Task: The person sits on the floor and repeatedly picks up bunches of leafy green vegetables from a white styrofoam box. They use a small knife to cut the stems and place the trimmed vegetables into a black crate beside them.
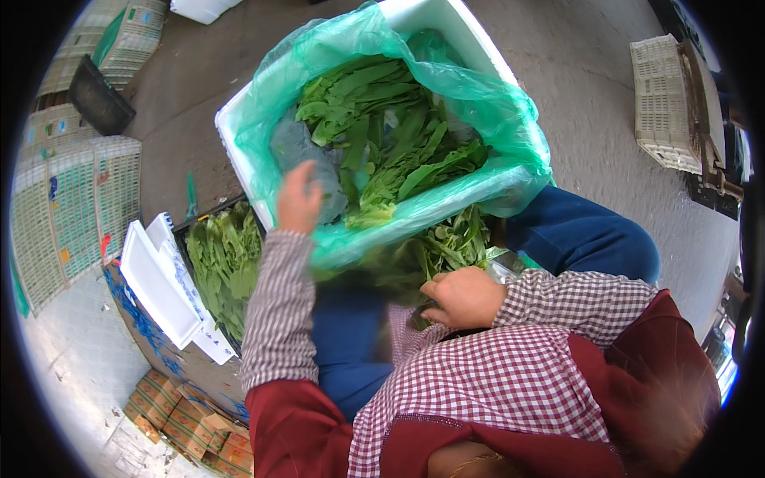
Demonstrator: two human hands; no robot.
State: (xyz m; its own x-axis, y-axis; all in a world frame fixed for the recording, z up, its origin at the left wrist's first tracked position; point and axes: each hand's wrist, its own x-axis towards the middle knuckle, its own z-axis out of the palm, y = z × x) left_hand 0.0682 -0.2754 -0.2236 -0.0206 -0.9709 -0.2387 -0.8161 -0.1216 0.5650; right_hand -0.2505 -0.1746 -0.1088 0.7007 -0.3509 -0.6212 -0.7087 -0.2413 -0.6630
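Observation:
A white foam box (230, 122) lined with a green plastic bag (352, 36) stands before me. Inside it lie long-leaved lettuce-like greens (358, 95) and a greyish, plastic-wrapped bundle (299, 143). My left hand (299, 200) is over the near left side of the box, at the bundle, slightly blurred; its fingers are apart and nothing shows in them. Low in front of the box, my right hand (466, 297) grips a bunch of leafy greens (391, 266) over my lap; the bunch is blurred. More leafy stems (460, 239) lie between the hand and the box.
A dark crate of greens (224, 263) stands left of the box, beside white foam pieces (158, 278). Stacked plastic crates (72, 209) line the left side. Printed cartons (185, 418) sit at lower left. Another pale crate (660, 98) stands at right on the concrete floor (574, 83).

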